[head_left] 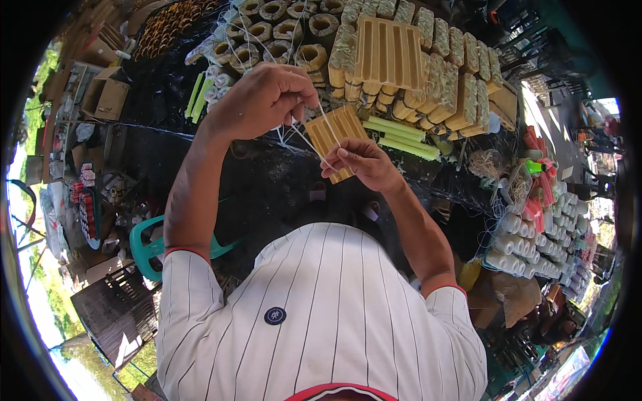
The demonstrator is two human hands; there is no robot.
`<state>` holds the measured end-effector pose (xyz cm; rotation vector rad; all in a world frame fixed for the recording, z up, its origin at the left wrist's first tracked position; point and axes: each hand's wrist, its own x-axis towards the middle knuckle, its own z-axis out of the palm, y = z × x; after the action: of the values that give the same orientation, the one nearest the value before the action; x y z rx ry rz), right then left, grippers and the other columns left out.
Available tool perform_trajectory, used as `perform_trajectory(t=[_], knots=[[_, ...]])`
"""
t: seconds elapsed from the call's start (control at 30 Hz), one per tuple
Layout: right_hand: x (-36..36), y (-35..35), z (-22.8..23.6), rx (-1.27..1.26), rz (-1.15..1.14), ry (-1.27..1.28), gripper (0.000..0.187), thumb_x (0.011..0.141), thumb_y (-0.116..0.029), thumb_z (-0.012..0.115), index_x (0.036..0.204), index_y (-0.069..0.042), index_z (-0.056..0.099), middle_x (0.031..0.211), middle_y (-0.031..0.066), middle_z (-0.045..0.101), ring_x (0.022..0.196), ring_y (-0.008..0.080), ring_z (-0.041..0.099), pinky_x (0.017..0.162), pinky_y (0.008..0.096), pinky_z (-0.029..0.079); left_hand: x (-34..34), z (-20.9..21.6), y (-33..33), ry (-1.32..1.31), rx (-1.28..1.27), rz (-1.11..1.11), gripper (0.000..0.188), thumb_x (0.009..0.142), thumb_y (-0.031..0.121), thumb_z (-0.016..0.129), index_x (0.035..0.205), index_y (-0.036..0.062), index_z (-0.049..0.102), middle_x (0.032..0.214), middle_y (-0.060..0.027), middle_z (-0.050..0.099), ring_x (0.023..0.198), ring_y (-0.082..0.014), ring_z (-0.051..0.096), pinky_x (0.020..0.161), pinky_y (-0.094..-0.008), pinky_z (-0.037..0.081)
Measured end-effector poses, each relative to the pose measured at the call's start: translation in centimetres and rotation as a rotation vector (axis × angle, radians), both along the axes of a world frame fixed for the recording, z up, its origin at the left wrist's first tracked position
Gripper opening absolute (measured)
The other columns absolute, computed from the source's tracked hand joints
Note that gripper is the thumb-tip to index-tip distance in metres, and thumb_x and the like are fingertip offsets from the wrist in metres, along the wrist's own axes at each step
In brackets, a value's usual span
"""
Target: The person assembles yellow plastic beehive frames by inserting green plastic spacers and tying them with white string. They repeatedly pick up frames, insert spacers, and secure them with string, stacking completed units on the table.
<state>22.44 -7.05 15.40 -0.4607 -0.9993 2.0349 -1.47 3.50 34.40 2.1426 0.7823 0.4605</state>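
My left hand [267, 100] is raised, its fingers closed on a thin white string [324, 113]. Lower and to the right, my right hand [364, 164] pinches the same string between thumb and fingertips. The string runs taut between the two hands and forms a narrow loop. Just behind it is a tan block with lengthwise grooves [334, 127], tilted, partly covered by my right hand. Whether the string is tied to this block, I cannot tell. A similar grooved block [389, 53] lies on top of a stack beyond my hands.
Stacked tan bundles [461, 110] and round hollow pieces [287, 30] fill the far side of the black-covered table [167, 110]. Pale green sticks [408, 140] lie along its near edge. White rolls [528, 240] are piled at right; a teal chair [144, 250] stands at left.
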Motion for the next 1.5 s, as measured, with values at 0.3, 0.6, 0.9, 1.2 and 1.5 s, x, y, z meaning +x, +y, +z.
perform_trajectory(t=[0.3, 0.6, 0.9, 1.2, 1.5], knots=[[0.8, -0.2, 1.9, -0.111, 0.011, 0.224, 0.028, 0.113, -0.026, 0.055, 0.107, -0.001, 0.067, 0.111, 0.0194, 0.076, 0.095, 0.0260, 0.078, 0.087, 0.0389, 0.063, 1.4, 2.4, 0.7, 0.282, 0.664, 0.069, 0.018, 0.076, -0.014, 0.066, 0.091, -0.0057, 0.073, 0.094, -0.0139, 0.067, 0.087, -0.0322, 0.072, 0.078, -0.0436, 0.058], [3.6, -2.6, 2.6, -0.228, -0.115, 0.344, 0.027, 0.111, -0.022, 0.058, 0.098, -0.001, 0.068, 0.105, 0.0212, 0.076, 0.088, 0.0295, 0.077, 0.077, 0.0388, 0.063, 1.8, 2.8, 1.2, 0.473, 0.970, -0.037, 0.004, 0.081, -0.001, 0.071, 0.077, -0.0015, 0.070, 0.090, -0.0124, 0.063, 0.098, -0.0302, 0.069, 0.088, -0.0451, 0.057], [4.2, -5.7, 2.3, -0.300, -0.239, 0.322, 0.030, 0.112, -0.027, 0.057, 0.096, -0.003, 0.066, 0.094, 0.0108, 0.072, 0.074, 0.0203, 0.068, 0.065, 0.0335, 0.051, 3.3, 0.7, -0.2, 0.435, 0.996, -0.019, 0.012, 0.082, -0.001, 0.069, 0.094, 0.0006, 0.072, 0.103, -0.0108, 0.064, 0.106, -0.0287, 0.065, 0.094, -0.0438, 0.055], [3.0, -12.0, -5.8, -0.565, -0.369, 0.185, 0.026, 0.110, -0.030, 0.059, 0.095, -0.009, 0.064, 0.090, 0.0066, 0.066, 0.067, 0.0131, 0.048, 0.062, 0.0291, 0.042, 2.5, -13.4, -0.4, 0.337, 0.594, -0.050, 0.015, 0.084, -0.007, 0.064, 0.090, 0.0009, 0.075, 0.095, -0.0146, 0.066, 0.099, -0.0343, 0.067, 0.087, -0.0488, 0.055], [-1.6, -15.2, -15.5, -0.827, -0.576, -0.016, 0.023, 0.108, -0.027, 0.061, 0.098, -0.007, 0.065, 0.092, 0.0099, 0.070, 0.076, 0.0195, 0.062, 0.071, 0.0367, 0.053, -0.1, -31.2, 2.3, 0.241, 0.729, -0.176, 0.013, 0.096, 0.009, 0.060, 0.084, 0.0057, 0.062, 0.098, -0.0142, 0.068, 0.092, -0.0385, 0.065, 0.079, -0.0460, 0.052]])
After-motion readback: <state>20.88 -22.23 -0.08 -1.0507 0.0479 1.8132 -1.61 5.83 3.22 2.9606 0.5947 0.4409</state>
